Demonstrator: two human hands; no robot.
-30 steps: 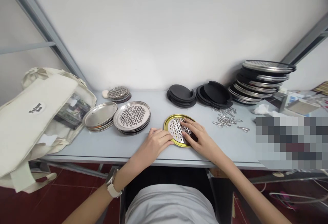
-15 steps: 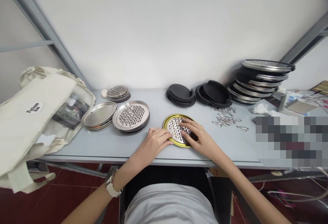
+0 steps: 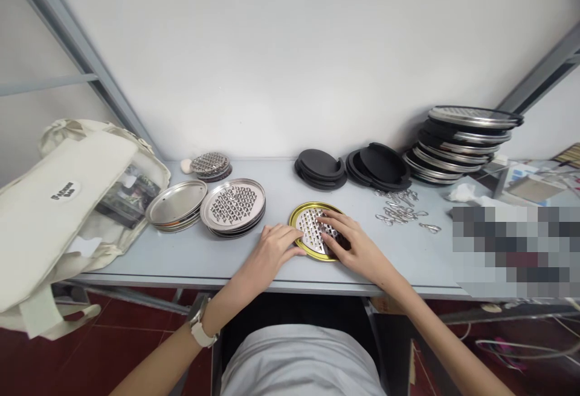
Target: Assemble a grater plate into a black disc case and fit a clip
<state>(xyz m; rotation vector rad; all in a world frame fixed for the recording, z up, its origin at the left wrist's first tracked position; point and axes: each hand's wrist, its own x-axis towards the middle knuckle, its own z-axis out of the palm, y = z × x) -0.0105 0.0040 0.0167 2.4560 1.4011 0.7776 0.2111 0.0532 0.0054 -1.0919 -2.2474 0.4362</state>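
A silver perforated grater disc (image 3: 310,231) lies inside a round yellow-gold rimmed plate (image 3: 318,257) near the table's front edge. My left hand (image 3: 273,251) grips the left rim of the yellow plate, its fingertips over the edge and its thumb at the near side. My right hand (image 3: 356,245) rests on the right part of the disc with fingers spread over the perforated surface. Left of my hands sits a stack of grater discs (image 3: 232,204), and beside it a stack of plain silver plates (image 3: 176,202).
Black round holders (image 3: 319,166) and more black holders (image 3: 383,165) stand at the back. Metal clips (image 3: 399,211) lie in a loose pile. A tall stack of discs (image 3: 453,148) rises at right, small discs (image 3: 211,164) at back left, a cream bag (image 3: 86,184) at far left.
The fingers of my left hand have shifted slightly on the plate's left rim. My right hand stays in place on the disc.
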